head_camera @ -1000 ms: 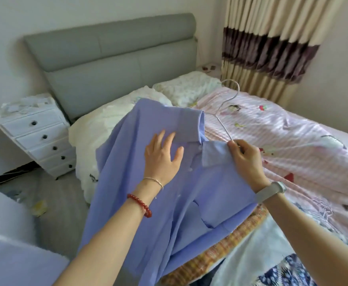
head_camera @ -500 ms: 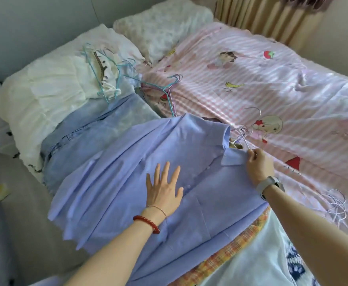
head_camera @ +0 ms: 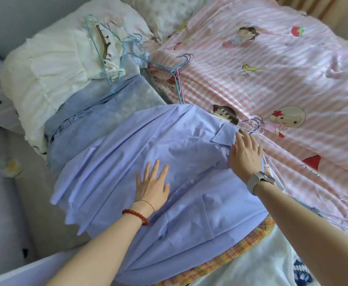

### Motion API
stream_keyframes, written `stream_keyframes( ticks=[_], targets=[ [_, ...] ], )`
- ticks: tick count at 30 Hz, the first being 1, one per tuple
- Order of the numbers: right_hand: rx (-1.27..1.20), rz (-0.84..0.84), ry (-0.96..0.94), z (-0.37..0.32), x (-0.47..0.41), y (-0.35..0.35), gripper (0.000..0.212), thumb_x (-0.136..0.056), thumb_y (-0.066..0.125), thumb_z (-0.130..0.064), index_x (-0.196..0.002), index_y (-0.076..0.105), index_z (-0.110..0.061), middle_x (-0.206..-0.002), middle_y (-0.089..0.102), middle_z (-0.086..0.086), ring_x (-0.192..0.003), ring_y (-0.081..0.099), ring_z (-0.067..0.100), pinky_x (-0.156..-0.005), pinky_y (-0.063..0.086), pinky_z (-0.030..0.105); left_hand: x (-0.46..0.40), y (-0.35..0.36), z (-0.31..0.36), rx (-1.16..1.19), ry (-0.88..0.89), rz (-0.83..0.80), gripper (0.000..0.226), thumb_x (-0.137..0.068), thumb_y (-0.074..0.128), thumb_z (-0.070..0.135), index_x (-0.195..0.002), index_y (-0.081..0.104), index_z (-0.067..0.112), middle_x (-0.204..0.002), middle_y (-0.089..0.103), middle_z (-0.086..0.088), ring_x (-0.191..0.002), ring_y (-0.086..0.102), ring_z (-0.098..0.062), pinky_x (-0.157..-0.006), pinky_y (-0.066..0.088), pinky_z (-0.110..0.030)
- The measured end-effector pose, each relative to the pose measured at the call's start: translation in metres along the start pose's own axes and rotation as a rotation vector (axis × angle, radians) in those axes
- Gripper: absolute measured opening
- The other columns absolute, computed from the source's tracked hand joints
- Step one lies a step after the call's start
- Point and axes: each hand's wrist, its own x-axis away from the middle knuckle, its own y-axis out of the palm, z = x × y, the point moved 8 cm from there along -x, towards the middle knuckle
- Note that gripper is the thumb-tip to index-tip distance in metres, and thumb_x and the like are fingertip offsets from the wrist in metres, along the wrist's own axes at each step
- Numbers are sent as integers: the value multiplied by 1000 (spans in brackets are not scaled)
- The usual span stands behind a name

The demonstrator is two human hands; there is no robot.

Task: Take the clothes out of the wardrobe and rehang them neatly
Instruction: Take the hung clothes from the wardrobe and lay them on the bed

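I see the blue shirt (head_camera: 148, 153) lying front up on the bed, on top of a pile of other clothes, so I judge it is put there to be smoothed flat before it goes on a hanger. My left hand (head_camera: 152, 185) rests flat on the middle of the shirt, beside the line of buttons, with the fingers straight and spread; its grip is released and it only presses the cloth down. My right hand (head_camera: 245, 155) lies at the collar (head_camera: 223, 136) with straight fingers too, so its grip is also released and holds nothing; I think it keeps the collar in place while the other hand flattens the front. Just beyond the right fingertips there is a bundle of thin pale wire hangers (head_camera: 255, 126) on the pink striped blanket (head_camera: 282, 79), close enough to take one easily. Farther up, some turquoise hangers (head_camera: 111, 58) lie tangled over a cream ruffled garment (head_camera: 51, 65); I cannot count them exactly, because they overlap. Between the cream garment and the shirt there is one denim piece (head_camera: 90, 118). Under the lower edge of the shirt I see one orange checked cloth (head_camera: 249, 242) and one white garment (head_camera: 257, 265) below it. So I count two hands, one shirt in work, four other garments visible, and at least two groups of hangers. The wardrobe is not in view.
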Motion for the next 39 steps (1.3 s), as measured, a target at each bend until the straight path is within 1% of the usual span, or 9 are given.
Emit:
stream_keyframes(
  ticks=[6, 9, 14, 18, 21, 24, 30, 35, 39],
  targets=[
    [-91, -72, -290, -132, 63, -12, 47, -96, 37, -22, -141, 32, -13, -151, 26, 9, -142, 16, 26, -113, 15, 46, 72, -65, -73, 22, -157, 247, 56, -97, 32, 34, -148, 8, 26, -157, -4, -2, -144, -4, -22, -114, 2, -51],
    [-220, -136, -371, -196, 121, -8, 44, -96, 37, -21, -139, 35, -12, -149, 32, 6, -141, 18, 24, -114, 16, 39, 141, -73, -128, 90, -253, 300, 55, -97, 34, 32, -148, 14, 24, -157, 1, -2, -144, 1, -21, -114, 9, -50],
    [-198, -304, -684, -308, 244, 14, 41, -96, 38, -21, -136, 40, -13, -144, 40, 4, -136, 28, 21, -108, 20, 33, 298, -57, -220, 209, -476, 465, 47, -89, 55, 17, -135, 46, 10, -146, 36, -12, -137, 30, -30, -108, 23, -54],
    [-147, -452, -986, -403, 352, 23, 37, -96, 38, -18, -131, 45, -11, -134, 49, 7, -126, 39, 27, -101, 33, 38, 428, -30, -298, 247, -741, 490, 45, -94, 45, 22, -137, 42, 15, -148, 35, -6, -138, 27, -21, -112, 17, -46],
    [-72, -505, -1267, -479, 448, 20, 34, -95, 38, -19, -127, 49, -11, -130, 51, 7, -121, 42, 28, -96, 36, 37, 538, -29, -348, 247, -917, 659, 40, -90, 52, 17, -130, 52, 8, -139, 46, -13, -132, 39, -28, -106, 27, -50],
    [-101, -546, -1539, -549, 557, 12, 38, -96, 38, -22, -133, 45, -16, -137, 47, 0, -128, 37, 21, -101, 34, 34, 648, -34, -387, 179, -1085, 806, 38, -85, 52, 11, -121, 59, 3, -128, 55, -19, -122, 50, -34, -100, 36, -53],
    [-224, -615, -1913, -638, 772, -3, 37, -96, 39, -18, -132, 46, -12, -136, 48, 4, -128, 38, 22, -102, 36, 37, 851, -16, -421, 68, -1454, 888, 45, -95, 42, 25, -139, 39, 17, -148, 34, -4, -139, 25, -18, -112, 12, -40],
    [-317, -741, -2132, -664, 918, -18, 36, -95, 40, -15, -130, 48, -10, -134, 50, 7, -128, 38, 25, -103, 34, 37, 984, 1, -401, -31, -1756, 833, 46, -96, 38, 29, -141, 35, 21, -149, 30, -2, -140, 20, -17, -111, 12, -40],
    [-377, -880, -2287, -668, 1016, -28, 36, -95, 41, -15, -130, 49, -10, -134, 50, 7, -127, 40, 23, -105, 33, 34, 1069, 17, -374, -51, -1978, 832, 45, -93, 42, 27, -137, 41, 18, -144, 37, -6, -135, 30, -20, -109, 16, -41]
  ],
)
